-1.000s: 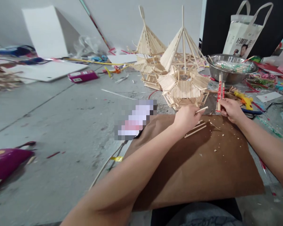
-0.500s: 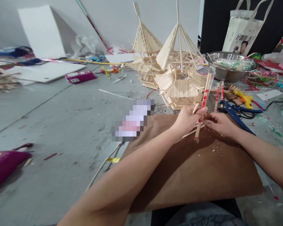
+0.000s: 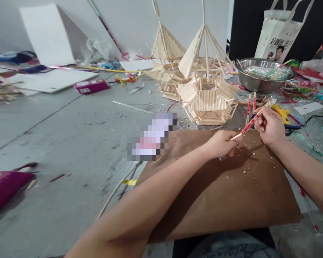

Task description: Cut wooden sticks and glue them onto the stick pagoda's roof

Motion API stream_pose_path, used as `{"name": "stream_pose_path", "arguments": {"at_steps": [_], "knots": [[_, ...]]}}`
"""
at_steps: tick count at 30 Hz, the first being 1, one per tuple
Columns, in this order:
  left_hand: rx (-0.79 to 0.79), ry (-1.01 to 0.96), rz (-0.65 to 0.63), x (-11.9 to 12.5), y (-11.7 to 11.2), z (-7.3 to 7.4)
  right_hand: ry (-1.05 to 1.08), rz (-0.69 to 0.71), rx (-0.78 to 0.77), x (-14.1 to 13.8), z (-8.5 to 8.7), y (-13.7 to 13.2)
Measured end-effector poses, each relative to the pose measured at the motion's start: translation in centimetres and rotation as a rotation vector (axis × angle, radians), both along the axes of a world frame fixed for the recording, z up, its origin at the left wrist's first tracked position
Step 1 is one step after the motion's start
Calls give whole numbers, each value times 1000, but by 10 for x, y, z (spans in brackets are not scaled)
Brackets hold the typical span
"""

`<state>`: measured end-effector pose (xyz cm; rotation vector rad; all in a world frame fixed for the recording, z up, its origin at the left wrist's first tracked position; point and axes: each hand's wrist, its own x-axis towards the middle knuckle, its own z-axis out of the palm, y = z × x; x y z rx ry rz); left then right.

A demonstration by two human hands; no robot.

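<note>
A pair of chopsticks (image 3: 251, 123) in a clear wrapper with a red printed band slants up to the right between my hands. My left hand (image 3: 226, 143) is closed on its lower end, where bare wood shows. At the upper end, my right hand (image 3: 270, 125) pinches the sticks and the crumpled clear plastic tip. Both hands are above a brown board (image 3: 220, 200) scattered with small wood crumbs. Just beyond them stands a model building (image 3: 208, 102) made of wooden sticks, with a partly covered pointed roof.
More red-banded chopsticks (image 3: 248, 107) lie behind my hands, near a yellow glue gun (image 3: 281, 113). A metal bowl (image 3: 261, 82) holds green-marked packets. A blurred phone (image 3: 153, 138) lies left of the board, a purple box (image 3: 91, 86) farther off. A second stick model (image 3: 167, 46) stands behind.
My right hand has moved up and right, onto the upper end of the chopsticks. The chopsticks have tilted from near upright to a slant. The loose stick below my left hand no longer shows there.
</note>
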<state>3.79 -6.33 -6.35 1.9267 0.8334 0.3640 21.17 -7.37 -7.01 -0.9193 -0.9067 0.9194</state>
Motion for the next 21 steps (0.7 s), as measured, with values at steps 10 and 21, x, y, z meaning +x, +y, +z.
{"name": "stream_pose_path", "arguments": {"at_steps": [10,21], "knots": [[186,-68,119,2,2,-8,4,53,-109,-13,-3,-4],[151,-129,103,1,4,-10,-134,282,-309,-31,-14,-16]]}}
